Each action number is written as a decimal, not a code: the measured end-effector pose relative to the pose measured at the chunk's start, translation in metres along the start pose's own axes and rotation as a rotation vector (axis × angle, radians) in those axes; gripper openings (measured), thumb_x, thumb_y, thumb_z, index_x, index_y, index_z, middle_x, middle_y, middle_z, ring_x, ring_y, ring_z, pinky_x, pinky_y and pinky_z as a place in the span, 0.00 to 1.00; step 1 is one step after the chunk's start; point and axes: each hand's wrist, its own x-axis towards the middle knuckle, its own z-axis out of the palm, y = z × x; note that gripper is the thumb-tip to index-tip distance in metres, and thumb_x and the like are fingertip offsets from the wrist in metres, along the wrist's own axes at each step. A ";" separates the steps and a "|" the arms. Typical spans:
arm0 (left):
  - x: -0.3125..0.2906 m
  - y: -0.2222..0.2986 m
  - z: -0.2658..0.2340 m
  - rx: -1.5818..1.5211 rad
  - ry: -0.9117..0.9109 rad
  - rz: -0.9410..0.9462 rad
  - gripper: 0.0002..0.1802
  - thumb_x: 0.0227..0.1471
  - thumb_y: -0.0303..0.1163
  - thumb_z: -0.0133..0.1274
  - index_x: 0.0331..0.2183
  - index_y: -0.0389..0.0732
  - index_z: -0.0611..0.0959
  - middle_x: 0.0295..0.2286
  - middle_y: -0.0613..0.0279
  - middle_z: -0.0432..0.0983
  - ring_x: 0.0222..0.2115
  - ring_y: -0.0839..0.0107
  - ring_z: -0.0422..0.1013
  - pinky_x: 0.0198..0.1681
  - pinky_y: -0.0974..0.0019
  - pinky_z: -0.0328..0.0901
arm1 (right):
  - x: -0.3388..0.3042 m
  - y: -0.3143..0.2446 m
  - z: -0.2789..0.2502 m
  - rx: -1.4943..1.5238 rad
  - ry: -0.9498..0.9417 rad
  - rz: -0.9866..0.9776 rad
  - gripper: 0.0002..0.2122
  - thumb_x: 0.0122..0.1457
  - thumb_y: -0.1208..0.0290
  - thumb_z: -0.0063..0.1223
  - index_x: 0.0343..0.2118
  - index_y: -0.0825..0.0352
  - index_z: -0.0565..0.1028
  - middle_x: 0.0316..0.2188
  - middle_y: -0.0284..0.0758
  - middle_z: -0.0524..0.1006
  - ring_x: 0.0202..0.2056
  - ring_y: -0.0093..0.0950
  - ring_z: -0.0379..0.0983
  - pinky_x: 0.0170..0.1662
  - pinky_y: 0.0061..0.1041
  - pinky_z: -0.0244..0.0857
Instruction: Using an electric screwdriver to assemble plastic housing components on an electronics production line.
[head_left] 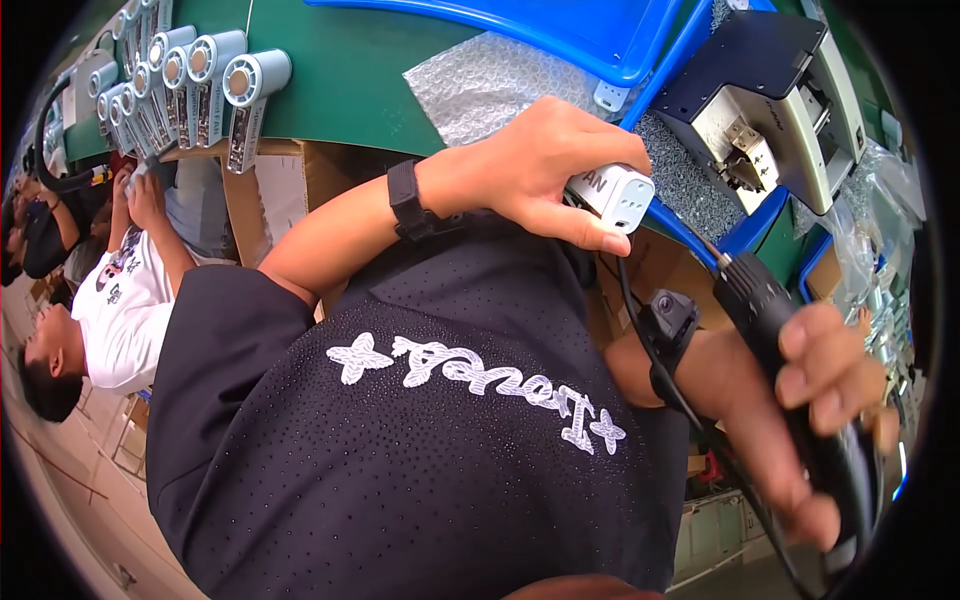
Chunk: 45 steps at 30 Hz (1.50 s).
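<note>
At two o'clock, a white block [634, 203] with rounded corners and small holes in its end sits pinched between the left hand's [550, 170] thumb and fingers; at four o'clock, the right hand's [825, 385] fingers curl around a black screwdriver [752, 297].

Bright, fairly even light is filling the scene, and the plastic [872, 205] is giving some whitish glare. The left hand [535, 165] is appearing sharp, while the right hand [770, 440] is showing blur. Near the black round rim, straight edges are bending
</note>
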 end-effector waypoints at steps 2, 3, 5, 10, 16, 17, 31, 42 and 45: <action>0.001 0.000 -0.001 0.003 0.000 -0.010 0.30 0.42 0.53 0.64 0.35 0.35 0.79 0.26 0.55 0.76 0.25 0.55 0.75 0.26 0.61 0.67 | 0.001 -0.001 0.000 0.043 -0.092 -0.093 0.35 0.47 0.29 0.56 0.40 0.61 0.71 0.25 0.29 0.67 0.20 0.23 0.62 0.29 0.27 0.56; 0.001 0.000 -0.001 0.006 0.003 -0.012 0.30 0.42 0.53 0.64 0.35 0.35 0.79 0.26 0.55 0.76 0.25 0.55 0.75 0.26 0.61 0.67 | 0.003 0.000 0.000 0.027 -0.127 -0.090 0.35 0.46 0.29 0.56 0.40 0.61 0.70 0.25 0.29 0.67 0.20 0.23 0.62 0.29 0.27 0.56; 0.001 0.000 -0.001 0.008 -0.008 -0.011 0.30 0.42 0.53 0.64 0.35 0.35 0.79 0.26 0.55 0.76 0.24 0.55 0.75 0.25 0.61 0.67 | 0.006 0.005 -0.001 -0.002 -0.199 -0.082 0.36 0.45 0.29 0.57 0.41 0.62 0.70 0.25 0.29 0.66 0.19 0.22 0.61 0.29 0.27 0.56; 0.001 0.001 -0.002 -0.036 -0.038 -0.028 0.29 0.43 0.53 0.64 0.34 0.36 0.79 0.25 0.56 0.76 0.24 0.56 0.75 0.25 0.61 0.67 | 0.012 0.026 0.006 -0.048 -0.344 -0.050 0.38 0.44 0.29 0.59 0.44 0.62 0.68 0.25 0.29 0.64 0.19 0.21 0.59 0.28 0.27 0.55; 0.000 -0.001 -0.002 -0.021 -0.011 -0.001 0.32 0.42 0.57 0.64 0.34 0.37 0.78 0.25 0.56 0.76 0.24 0.56 0.75 0.25 0.62 0.67 | -0.006 0.041 0.036 0.212 -0.154 -0.088 0.38 0.46 0.28 0.56 0.45 0.62 0.67 0.25 0.30 0.64 0.19 0.23 0.58 0.27 0.28 0.55; -0.001 0.001 -0.002 -0.012 -0.008 -0.003 0.32 0.42 0.57 0.65 0.34 0.37 0.78 0.26 0.57 0.76 0.24 0.56 0.75 0.25 0.62 0.67 | -0.009 0.041 0.037 0.196 -0.134 -0.100 0.38 0.47 0.29 0.56 0.45 0.62 0.68 0.25 0.30 0.64 0.18 0.23 0.58 0.27 0.28 0.55; 0.064 0.033 -0.116 0.703 -0.352 0.432 0.20 0.44 0.39 0.64 0.39 0.45 0.77 0.28 0.65 0.73 0.25 0.68 0.73 0.23 0.63 0.66 | -0.042 0.046 0.014 -0.271 0.289 -0.071 0.33 0.55 0.32 0.47 0.45 0.63 0.65 0.22 0.30 0.68 0.16 0.23 0.62 0.23 0.24 0.63; 0.229 -0.149 -0.287 1.474 -0.832 -0.127 0.17 0.56 0.37 0.47 0.44 0.37 0.74 0.36 0.47 0.77 0.38 0.48 0.75 0.40 0.49 0.69 | -0.096 0.128 0.000 -0.392 0.083 -0.074 0.24 0.53 0.80 0.60 0.51 0.67 0.63 0.25 0.37 0.75 0.22 0.25 0.72 0.28 0.27 0.71; 0.219 -0.158 -0.281 1.345 -0.674 0.103 0.16 0.55 0.36 0.47 0.44 0.37 0.73 0.37 0.48 0.77 0.38 0.48 0.75 0.39 0.48 0.69 | -0.096 0.126 -0.001 -0.400 0.072 -0.013 0.25 0.52 0.82 0.60 0.52 0.68 0.62 0.24 0.36 0.75 0.23 0.25 0.72 0.28 0.26 0.71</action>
